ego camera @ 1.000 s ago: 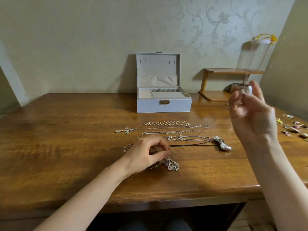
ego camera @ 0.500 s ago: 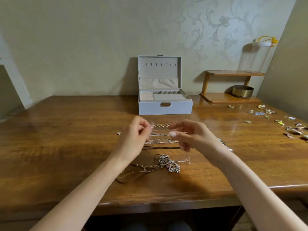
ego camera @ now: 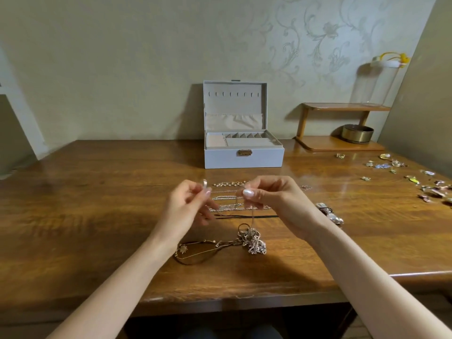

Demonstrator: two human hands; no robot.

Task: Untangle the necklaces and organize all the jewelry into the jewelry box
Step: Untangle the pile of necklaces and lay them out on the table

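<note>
A knot of tangled necklaces [ego camera: 252,242] lies on the wooden table [ego camera: 97,216], with a brown cord loop [ego camera: 195,255] trailing to its left. My right hand [ego camera: 274,204] pinches a thin chain [ego camera: 252,216] that rises from the knot. My left hand [ego camera: 188,206] is raised beside it and pinches the same thin chain near a small silver piece. Behind my hands several straightened necklaces [ego camera: 230,184] lie in rows. The grey jewelry box [ego camera: 243,157] stands open at the back.
Several small earrings and charms [ego camera: 396,167] are scattered at the right. A pendant [ego camera: 332,215] lies right of my right wrist. A wooden shelf [ego camera: 342,126] with a brass bowl [ego camera: 357,134] and a glass dome stands at the back right. The table's front edge runs below my forearms.
My right hand came down from the right side to the middle. My left hand lifted off the tangle. Both hands now pull a thin chain up from the knot.
</note>
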